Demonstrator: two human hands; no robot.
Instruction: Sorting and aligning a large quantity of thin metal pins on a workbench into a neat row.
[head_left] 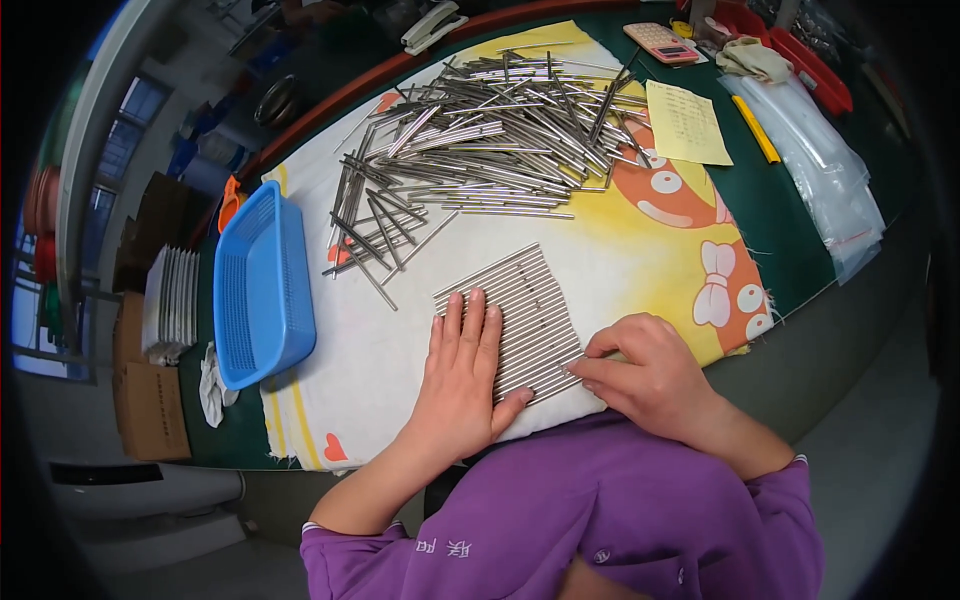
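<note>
Thin silvery metal rods (535, 325) lie side by side in a flat, close row on the cloth in front of me. My left hand (452, 380) rests flat over the left ends of this row, fingers stretched out and thumb near its closest edge. At the right ends, my right hand (652, 378) has thumb and forefinger pinched on the tip of a rod near the close side of the row; the other fingers are curled. Farther off is a loose, tangled heap of similar rods (490, 150), pointing in many directions.
A patterned white and yellow cloth (390, 370) covers part of the green table. An empty blue plastic basket (262, 290) stands at left. A handwritten yellow paper (688, 125), pink calculator (660, 44), yellow cutter-like tool (756, 130) and clear plastic bags (815, 170) lie at right.
</note>
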